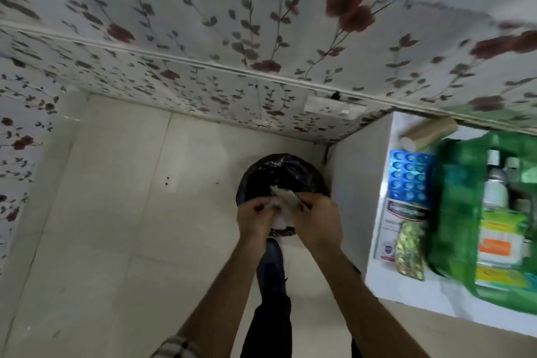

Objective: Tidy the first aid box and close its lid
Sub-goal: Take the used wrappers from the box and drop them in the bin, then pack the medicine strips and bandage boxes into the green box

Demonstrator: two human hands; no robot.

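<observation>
Two bare forearms reach forward from the bottom of the view, a checked sleeve cuff (174, 347) showing at the left one. Both hands meet over a bin lined with a black bag (283, 176) that stands on the pale tiled floor (116, 212). Left hand (257, 218) and right hand (316, 219) are each closed on a small pale piece of paper or wrapper (283, 197), pinching it between them just above the bin's opening; motion blur hides what it is. Below the hands, a dark trouser leg and a dark shoe (273, 256) point toward the bin.

To the right stands a white surface (406, 299), its corner close beside the bin. On it sits the first aid box (459, 212), green and translucent, with its lid open. Inside the box are white bottles (497, 183) standing toward the far end and flat packets with green and orange labels (497, 244) nearer the camera. Outside the box, along its left side, lie a blue blister pack of tablets (408, 174), a white carton with dark lettering (398, 227) and a green-gold foil strip (409, 253) resting partly on the carton. A tan roll (427, 132) lies at the far edge of the surface. Behind everything runs a wall covered in a pale pattern of red flowers and grey leaves (261, 38).
</observation>
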